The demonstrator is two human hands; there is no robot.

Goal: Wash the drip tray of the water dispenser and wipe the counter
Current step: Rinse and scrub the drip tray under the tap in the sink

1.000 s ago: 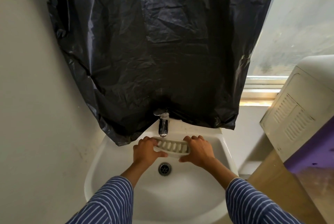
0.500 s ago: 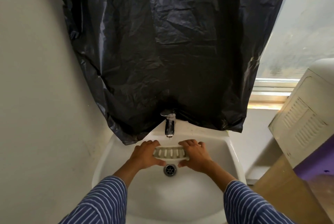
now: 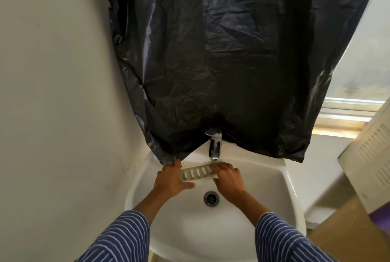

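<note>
drip tray (image 3: 197,173) under tap (image 3: 214,148), left hand (image 3: 169,181) gripping its end, right hand (image 3: 229,179) fingers spread flat on top.

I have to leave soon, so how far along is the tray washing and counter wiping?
Done: the drip tray is at the sink. In hand: left hand holds its end while right hand rests over it beneath the tap; running water can't be made out. Left: the counter wipe; no counter or cloth shows.

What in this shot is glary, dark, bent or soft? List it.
Head view: daylight blows out the window at right; the black plastic sheet is dark, with sheen on its creases; the wide lens curves the wall and sink rim; the right hand on the drip tray is slightly smeared.
</note>
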